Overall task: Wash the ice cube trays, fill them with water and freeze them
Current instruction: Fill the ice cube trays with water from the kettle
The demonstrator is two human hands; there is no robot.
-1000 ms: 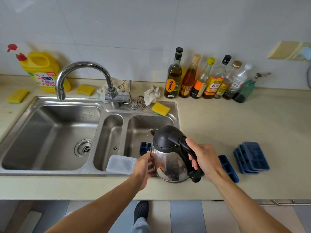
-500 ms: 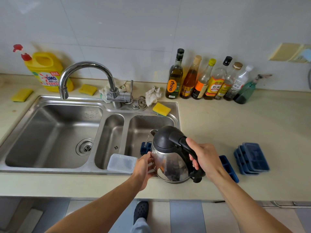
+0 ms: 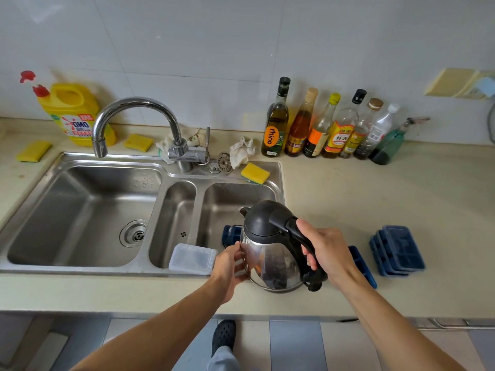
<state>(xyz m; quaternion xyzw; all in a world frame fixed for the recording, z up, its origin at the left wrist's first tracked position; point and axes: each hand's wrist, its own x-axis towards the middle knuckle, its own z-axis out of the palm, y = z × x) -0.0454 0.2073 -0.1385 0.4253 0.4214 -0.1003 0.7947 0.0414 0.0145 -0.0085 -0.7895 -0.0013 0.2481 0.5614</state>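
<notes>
Fingers of the left hand (image 3: 230, 266) are laid spread against the steel kettle (image 3: 270, 253) at its 8 o'clock side, one blue ice cube tray (image 3: 231, 234) is seen at its 10 o'clock in the sink's right basin (image 3: 235, 199), the right hand (image 3: 326, 253) is clamped round the black handle (image 3: 300, 236), and stacked trays (image 3: 396, 250) are left at 3 o'clock on the counter (image 3: 375, 199).

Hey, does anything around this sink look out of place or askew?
Yes: the clear plastic container perches on the sink's front rim, overhanging the narrow middle basin, and a strainer lies loose beside the faucet.
</notes>
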